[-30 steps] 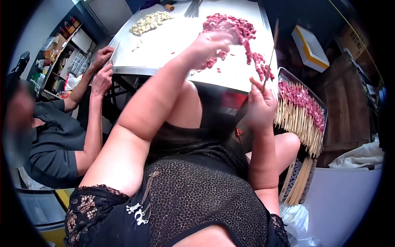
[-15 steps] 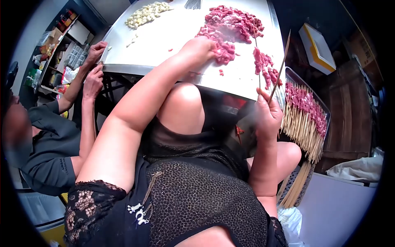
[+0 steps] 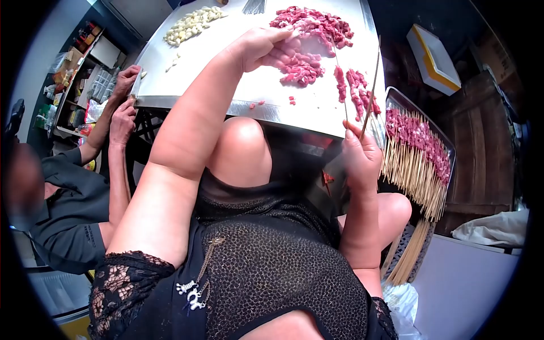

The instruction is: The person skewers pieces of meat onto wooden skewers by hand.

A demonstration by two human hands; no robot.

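My left hand [image 3: 265, 49] reaches over the meat heap, thumb apart from the fingers, palm partly showing; the fingertips touch or lie beside the pink pieces. Chunks of raw meat [image 3: 317, 25] are heaped on the white tabletop, with a smaller clump [image 3: 303, 69] nearer me. At the table's front edge, my right hand [image 3: 362, 156] is closed around a bamboo skewer. That meat skewer [image 3: 340, 85] carries a short row of pieces partway up. A second, darker pointed stick [image 3: 372, 85] also rises from this hand. Loaded skewers [image 3: 358, 93] lie just behind it.
Garlic cloves [image 3: 195, 24] are piled at the table's far left. To my right, a tray [image 3: 450, 139] holds many meat skewers, with bare bamboo sticks [image 3: 412, 252] below. A co-worker's hands [image 3: 123, 102] rest at the table's left edge. A white-and-yellow box [image 3: 433, 59] stands at right.
My left hand has drawn up and left across the meat, its fingers now more spread. The right hand has shifted slightly left and down with its skewer, whose meat now shows apart from the skewers behind.
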